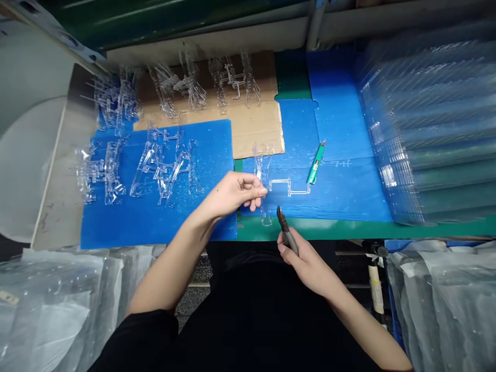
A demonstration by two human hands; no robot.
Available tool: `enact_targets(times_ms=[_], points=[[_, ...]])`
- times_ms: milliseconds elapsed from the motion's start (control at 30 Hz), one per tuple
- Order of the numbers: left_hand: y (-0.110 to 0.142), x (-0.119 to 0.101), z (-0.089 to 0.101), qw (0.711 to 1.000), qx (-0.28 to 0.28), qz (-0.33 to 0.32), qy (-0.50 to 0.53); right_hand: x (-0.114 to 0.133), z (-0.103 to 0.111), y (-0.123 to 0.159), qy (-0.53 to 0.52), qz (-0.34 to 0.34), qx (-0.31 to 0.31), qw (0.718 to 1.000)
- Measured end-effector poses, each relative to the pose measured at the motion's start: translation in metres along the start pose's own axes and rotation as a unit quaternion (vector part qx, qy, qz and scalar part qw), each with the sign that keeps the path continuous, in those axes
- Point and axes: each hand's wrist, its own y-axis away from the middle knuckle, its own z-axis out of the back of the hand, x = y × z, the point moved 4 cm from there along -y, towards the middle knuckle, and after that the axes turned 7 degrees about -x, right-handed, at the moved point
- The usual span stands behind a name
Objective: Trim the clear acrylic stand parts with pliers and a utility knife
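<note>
My left hand point(241, 192) pinches a clear plastic part point(266, 213) between thumb and fingertips, above the blue sheet near the table's front edge. A thin clear sprue point(289, 187) zigzags out from the part's right side; I cannot tell whether the two are joined. The grey handles of the side cutters point(289, 238) lie in my right hand point(304, 256). Their dark jaws point up and away from me, just right of the part's near end and apart from it. My fingers cover some of the part.
Several clear moulded pieces point(157, 168) lie on the blue sheet point(116, 227) at left, with more on the cardboard point(256, 124) behind. A green cutter knife point(316, 164) lies right of the sprue. Stacked clear trays point(437, 134) stand far right. Plastic bags point(58, 305) hang below the front edge.
</note>
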Motion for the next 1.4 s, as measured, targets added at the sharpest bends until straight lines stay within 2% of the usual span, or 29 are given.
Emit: enact_targets(times_ms=[100, 200, 333, 667, 1000, 1267, 1400], points=[[0.011, 0.031, -0.012, 0.997, -0.011, 0.006, 0.075, 0.011, 0.002, -0.002, 0.058, -0.006, -0.005, 0.998], [0.018, 0.041, -0.017, 0.994, -0.014, 0.011, 0.104, 0.017, 0.001, -0.003, 0.081, -0.019, 0.010, 0.997], [0.021, 0.043, -0.020, 0.994, 0.006, 0.019, 0.107, 0.019, -0.001, -0.005, 0.088, -0.028, 0.015, 0.996], [0.018, 0.045, -0.022, 0.993, 0.011, 0.037, 0.108, 0.013, 0.000, -0.006, 0.072, -0.025, 0.003, 0.997], [0.017, 0.049, -0.024, 0.993, 0.028, 0.045, 0.106, 0.005, 0.002, -0.009, -0.005, -0.039, 0.030, 0.999], [0.016, 0.044, -0.027, 0.995, 0.027, 0.048, 0.083, 0.003, 0.004, -0.009, 0.004, -0.043, 0.034, 0.998], [0.014, 0.044, -0.027, 0.996, 0.032, 0.045, 0.072, 0.002, 0.003, -0.009, -0.028, -0.052, 0.033, 0.998]])
